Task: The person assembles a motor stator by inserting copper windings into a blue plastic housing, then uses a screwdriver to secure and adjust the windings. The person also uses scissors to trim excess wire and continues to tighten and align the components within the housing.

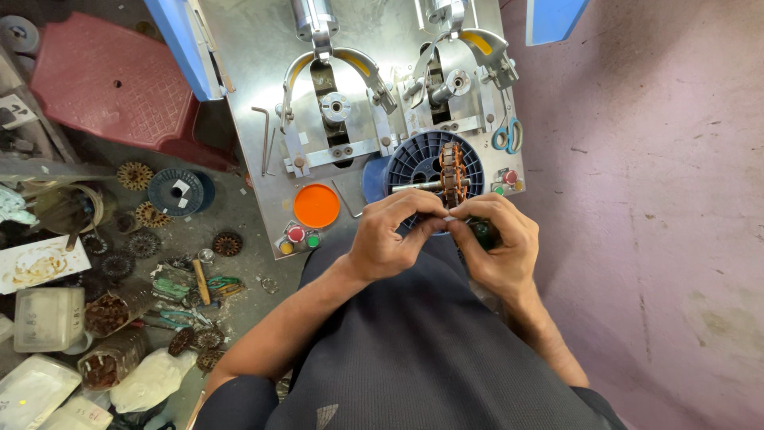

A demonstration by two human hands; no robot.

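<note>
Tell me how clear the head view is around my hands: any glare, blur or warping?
Head view: even, soft light; left hand and right hand sharp on the copper-wound stator; mild sheen on the steel plate, no blown glare; wide-angle bending toward the edges; floor clutter at left dimmer.

This is a small motor-winding workshop: a steel-plated winding machine [263, 48] with two spindle heads and coloured push buttons [296, 234] sits up front. Wound stator cores [134, 175] lie scattered on the grimy floor [239, 209], alongside pliers [171, 288], a wire spool [177, 192] and jars of parts [111, 309].
</note>
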